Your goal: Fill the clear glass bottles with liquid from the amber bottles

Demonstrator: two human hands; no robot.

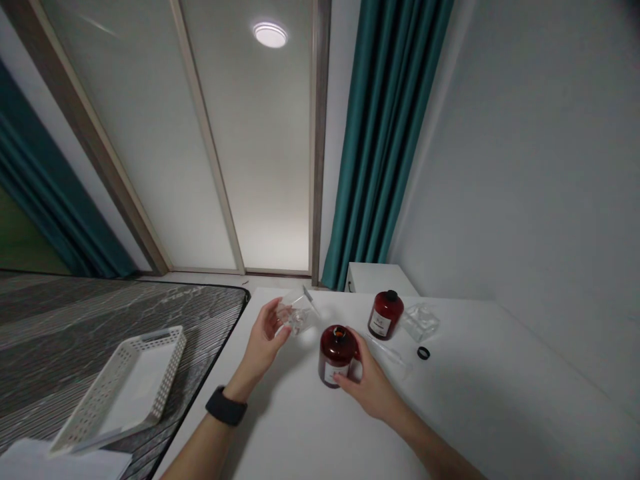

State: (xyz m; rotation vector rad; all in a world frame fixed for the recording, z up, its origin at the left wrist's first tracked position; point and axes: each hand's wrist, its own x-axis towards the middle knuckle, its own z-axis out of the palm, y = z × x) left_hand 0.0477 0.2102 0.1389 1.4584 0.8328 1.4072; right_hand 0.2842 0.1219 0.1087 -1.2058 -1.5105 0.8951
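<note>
My left hand [269,331] is raised over the white table, its fingers closed around a clear plastic bag [296,312]. Small clear pieces seem to lie inside the bag, too blurred to name. Beside it, my right hand [367,373] grips a dark red glass bottle [330,350] from the right. This bottle stands upright, has a white label and shows an uncovered mouth. Behind my right hand stands a second red bottle [387,313] with a black top and a similar label.
Crumpled clear plastic [421,322] lies right of the second bottle, with a black ring [423,353] in front. A thin clear wrapper [387,351] lies near my right hand. To the left, a white basket [127,387] and papers [65,461] rest on a grey bed [210,313].
</note>
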